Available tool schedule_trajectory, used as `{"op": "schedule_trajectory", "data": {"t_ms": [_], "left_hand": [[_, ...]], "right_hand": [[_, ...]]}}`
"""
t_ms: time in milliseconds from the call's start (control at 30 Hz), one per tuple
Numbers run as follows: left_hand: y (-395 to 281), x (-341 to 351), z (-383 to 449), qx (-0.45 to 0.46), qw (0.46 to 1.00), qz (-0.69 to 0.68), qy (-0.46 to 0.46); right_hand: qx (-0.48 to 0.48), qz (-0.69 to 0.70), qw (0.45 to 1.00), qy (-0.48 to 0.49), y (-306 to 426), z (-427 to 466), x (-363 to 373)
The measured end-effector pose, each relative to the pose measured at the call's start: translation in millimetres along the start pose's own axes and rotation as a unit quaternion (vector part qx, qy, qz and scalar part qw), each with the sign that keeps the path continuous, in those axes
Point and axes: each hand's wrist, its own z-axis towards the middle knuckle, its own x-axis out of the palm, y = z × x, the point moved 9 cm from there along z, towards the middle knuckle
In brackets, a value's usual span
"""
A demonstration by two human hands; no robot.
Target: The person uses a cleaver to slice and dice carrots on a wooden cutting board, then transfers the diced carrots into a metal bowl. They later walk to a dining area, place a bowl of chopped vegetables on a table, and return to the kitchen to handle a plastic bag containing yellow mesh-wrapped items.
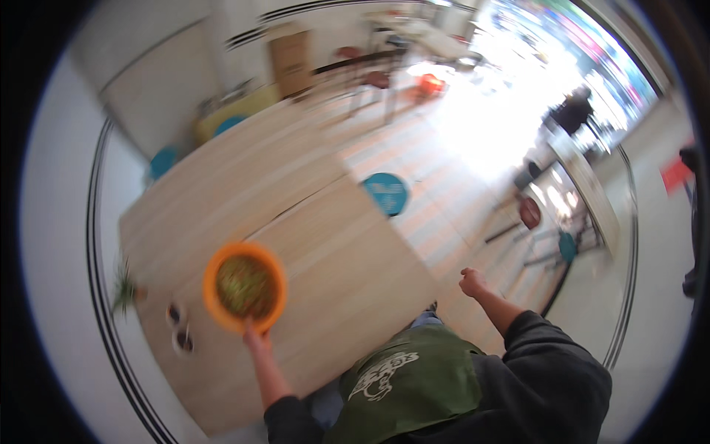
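Note:
My left hand [256, 334] grips the near rim of a round orange bowl [282, 283], held over the left part of a light wood-topped table [344, 266]. Chopped green and brownish food [247, 286] fills much of the bowl; blur hides what it is. Whether the bowl touches the tabletop cannot be told. Off the table's right edge, my right hand [473, 282] hangs in the air with its fingers curled and nothing seen in it. Two small white containers with dark contents [183, 339] stand left of the bowl, near the wall.
A green potted plant [126, 289] is at the table's left end. A blue stool [386, 193] stands by the far right edge, more blue stools [163, 162] behind. Farther off are red-seated stools [530, 212], a cardboard box [290, 64] and a person [574, 111] near the bright opening.

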Motion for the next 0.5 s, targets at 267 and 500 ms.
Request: {"op": "schedule_trajectory", "data": {"t_ms": [267,500], "left_hand": [[106.0,60.7,-98.8,0.001,0.857,0.515,-0.002],[263.0,197.2,-170.7,-0.064,0.713,0.687,0.123]], "right_hand": [[0.259,0.101,0.951,0.133,-322.8,8.7,68.9],[0.182,0.234,0.932,0.210,-369.1,48.6,64.5]]}}
